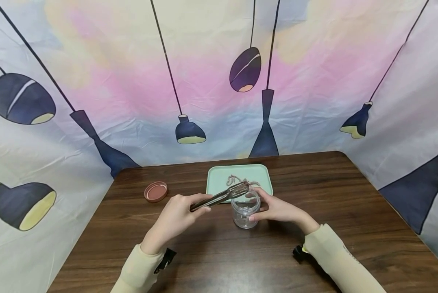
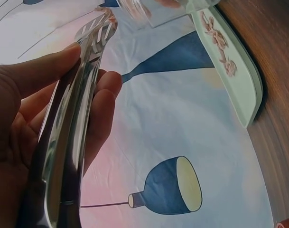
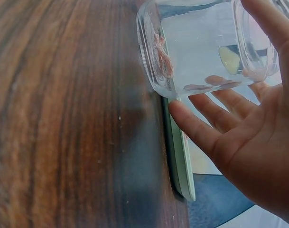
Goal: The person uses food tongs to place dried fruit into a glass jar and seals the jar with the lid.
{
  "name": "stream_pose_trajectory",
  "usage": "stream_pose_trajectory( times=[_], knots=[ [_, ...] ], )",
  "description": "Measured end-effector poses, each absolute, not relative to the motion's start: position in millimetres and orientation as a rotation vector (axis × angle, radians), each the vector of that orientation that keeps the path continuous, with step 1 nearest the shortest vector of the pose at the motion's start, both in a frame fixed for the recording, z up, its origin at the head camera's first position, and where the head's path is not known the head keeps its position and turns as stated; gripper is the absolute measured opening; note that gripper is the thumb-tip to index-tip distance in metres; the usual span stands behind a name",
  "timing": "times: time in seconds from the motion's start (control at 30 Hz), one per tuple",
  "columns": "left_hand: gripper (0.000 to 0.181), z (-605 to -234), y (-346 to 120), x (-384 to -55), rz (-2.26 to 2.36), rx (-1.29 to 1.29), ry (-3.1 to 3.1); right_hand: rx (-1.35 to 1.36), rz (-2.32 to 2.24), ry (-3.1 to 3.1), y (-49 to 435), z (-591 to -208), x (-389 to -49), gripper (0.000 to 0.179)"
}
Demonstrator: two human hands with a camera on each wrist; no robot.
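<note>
My left hand [image 1: 178, 213] grips a pair of metal tongs [image 2: 68, 123], thumb on one side and fingers on the other. The tongs' slotted tips are together over the jar's mouth, with a small pinkish scrap [image 2: 112, 19] showing at them. My right hand [image 1: 277, 208] holds a clear jar [image 1: 245, 219] by its side; the jar is on or just above the table and its mouth is uncovered. Behind it lies a pale green tray [image 1: 216, 175] with pinkish-brown strands [image 1: 233, 178]. Pink strands [image 3: 162, 57] show through the jar; I cannot tell whether they are inside.
A reddish-brown screw lid [image 1: 155, 192] lies with its hollow side up on the table's left. The dark wooden table [image 1: 314, 183] reaches back to a hanging cloth [image 1: 204, 81] printed with lamps.
</note>
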State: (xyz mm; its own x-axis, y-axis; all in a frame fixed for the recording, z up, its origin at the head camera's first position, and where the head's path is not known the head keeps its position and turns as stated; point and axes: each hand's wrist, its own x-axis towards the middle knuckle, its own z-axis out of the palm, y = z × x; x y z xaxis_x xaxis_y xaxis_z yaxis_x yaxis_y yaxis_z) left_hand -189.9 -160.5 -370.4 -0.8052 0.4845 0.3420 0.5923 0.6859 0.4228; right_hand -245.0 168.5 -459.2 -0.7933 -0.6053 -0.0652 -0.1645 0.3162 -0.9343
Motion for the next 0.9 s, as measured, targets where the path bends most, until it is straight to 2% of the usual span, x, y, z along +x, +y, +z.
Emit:
stream_pose_trajectory(
  times=[0.57, 0.9],
  knots=[
    [0.033, -376.8, -161.1, -193.8, -0.723, -0.918, -2.731, -0.728, -1.505, 2.132, 169.6, -460.3, -245.4, 0.094],
    [0.044, -374.6, -161.3, -192.7, -0.724, -0.875, -2.718, -0.786, -1.532, 2.132, 167.7, -461.2, -246.6, 0.089]
  ],
)
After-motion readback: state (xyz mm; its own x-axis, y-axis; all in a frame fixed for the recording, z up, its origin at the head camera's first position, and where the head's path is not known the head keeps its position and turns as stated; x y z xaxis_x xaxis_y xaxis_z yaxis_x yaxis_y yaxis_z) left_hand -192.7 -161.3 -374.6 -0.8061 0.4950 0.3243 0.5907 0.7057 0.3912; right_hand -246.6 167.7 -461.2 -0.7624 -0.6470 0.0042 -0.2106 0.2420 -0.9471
